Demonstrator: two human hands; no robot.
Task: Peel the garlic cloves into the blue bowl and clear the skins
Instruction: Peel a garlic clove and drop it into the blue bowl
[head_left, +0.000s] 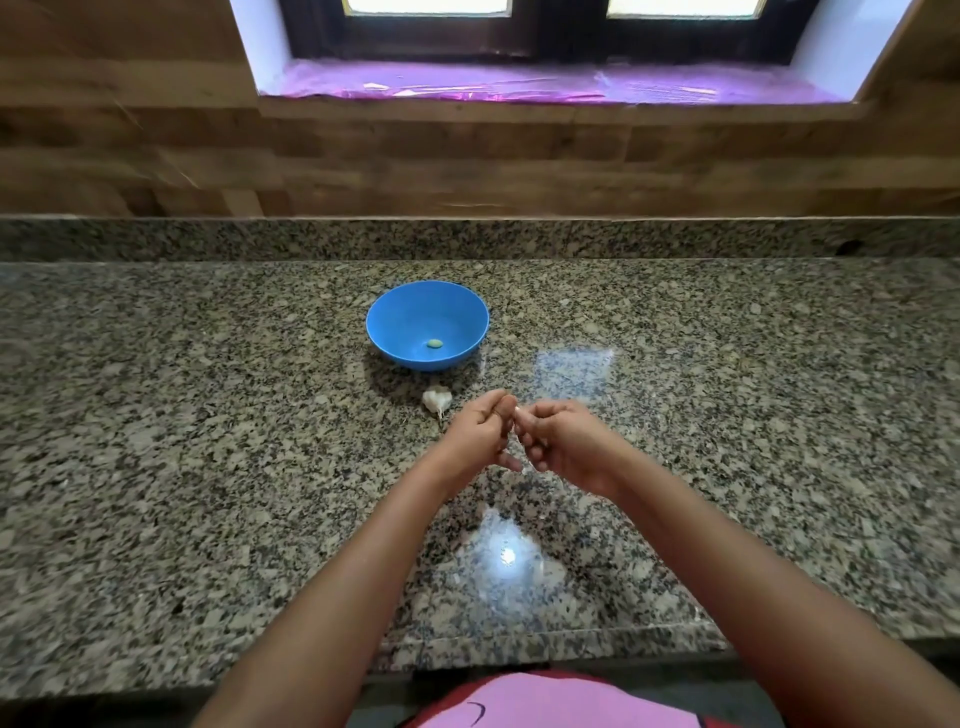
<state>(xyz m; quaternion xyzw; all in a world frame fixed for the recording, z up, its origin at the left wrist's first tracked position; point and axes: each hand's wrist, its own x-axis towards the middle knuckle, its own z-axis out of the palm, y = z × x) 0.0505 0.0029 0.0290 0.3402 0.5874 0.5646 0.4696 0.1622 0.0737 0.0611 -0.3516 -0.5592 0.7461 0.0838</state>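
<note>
Both hands meet above the bench (208, 415) with fingers curled. The left hand (475, 434) and right hand (563, 441) pinch one clove (516, 412) between their tips. The clove is mostly hidden, so its long axis cannot be read. A pale skin (519, 448) strip hangs between the hands. The bowl (387, 312), holding one peeled clove (434, 343), lies ahead and slightly left, nearer the left hand. The bulb (436, 399) rests on the bench between the bowl and the left hand.

A speckled granite desk (208, 467) runs below wood-look wall tiles (467, 166) and a window sill (545, 85) covered in purple film.
</note>
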